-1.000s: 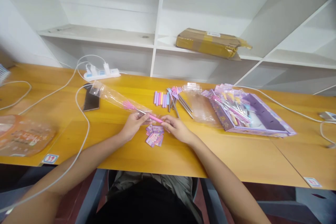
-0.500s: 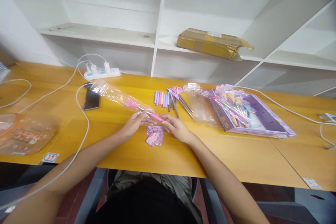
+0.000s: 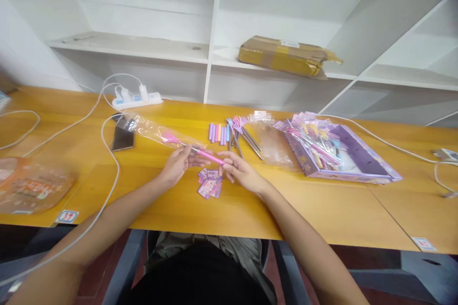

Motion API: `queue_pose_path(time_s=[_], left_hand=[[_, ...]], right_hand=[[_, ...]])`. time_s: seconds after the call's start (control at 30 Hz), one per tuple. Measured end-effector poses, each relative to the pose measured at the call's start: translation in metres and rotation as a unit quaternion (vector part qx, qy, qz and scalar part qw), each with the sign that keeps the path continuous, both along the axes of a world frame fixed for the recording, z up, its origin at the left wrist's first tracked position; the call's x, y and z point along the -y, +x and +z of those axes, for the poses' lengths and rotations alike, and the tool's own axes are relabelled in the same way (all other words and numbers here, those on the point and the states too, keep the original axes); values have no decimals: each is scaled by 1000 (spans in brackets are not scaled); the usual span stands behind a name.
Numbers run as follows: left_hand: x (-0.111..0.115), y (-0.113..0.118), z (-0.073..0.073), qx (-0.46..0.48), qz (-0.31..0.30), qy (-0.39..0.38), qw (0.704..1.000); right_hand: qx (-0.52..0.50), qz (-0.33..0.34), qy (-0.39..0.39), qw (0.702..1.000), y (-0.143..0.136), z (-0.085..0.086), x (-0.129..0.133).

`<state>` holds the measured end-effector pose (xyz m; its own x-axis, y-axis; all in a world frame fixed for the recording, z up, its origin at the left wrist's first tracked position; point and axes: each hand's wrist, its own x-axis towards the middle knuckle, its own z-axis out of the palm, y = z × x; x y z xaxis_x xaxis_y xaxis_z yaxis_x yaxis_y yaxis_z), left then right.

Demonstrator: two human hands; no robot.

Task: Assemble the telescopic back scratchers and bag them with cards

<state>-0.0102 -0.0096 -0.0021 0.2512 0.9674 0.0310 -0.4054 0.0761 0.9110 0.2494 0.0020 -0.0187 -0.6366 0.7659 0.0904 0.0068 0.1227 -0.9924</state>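
Observation:
A pink back scratcher (image 3: 211, 157) with a hand-shaped head and a metal shaft is held between both my hands, its head pointing up and left. My left hand (image 3: 178, 164) pinches the shaft and the edge of a clear plastic bag (image 3: 150, 130) that lies around the head. My right hand (image 3: 240, 169) grips the end of the pink handle. Just below my fingers, several printed cards (image 3: 210, 186) lie in a small pile. Beyond my hands are a row of coloured handle tubes (image 3: 219, 134) and several metal rods with hand-shaped heads (image 3: 246, 139).
To the right stands a purple tray (image 3: 348, 176) with bagged back scratchers, beside flat clear bags (image 3: 275, 145). A phone (image 3: 123, 135), a power strip (image 3: 138, 100) and loose white cables (image 3: 118, 171) lie left. A taped carton (image 3: 282, 55) rests on the shelf.
The back scratcher has shifted slightly left, and more of its pink handle shows between my hands. My left hand has moved a little left along with it.

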Motion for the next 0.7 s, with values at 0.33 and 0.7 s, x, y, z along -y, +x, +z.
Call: queue_pose_path(time_s=[0.33, 0.7], left_hand=[[8, 9, -16, -68, -90, 16, 993], [6, 9, -11, -77, -35, 2, 996]], right_hand=[[37, -36, 22, 998, -3, -4, 0], [21, -25, 38, 999, 0, -7, -4]])
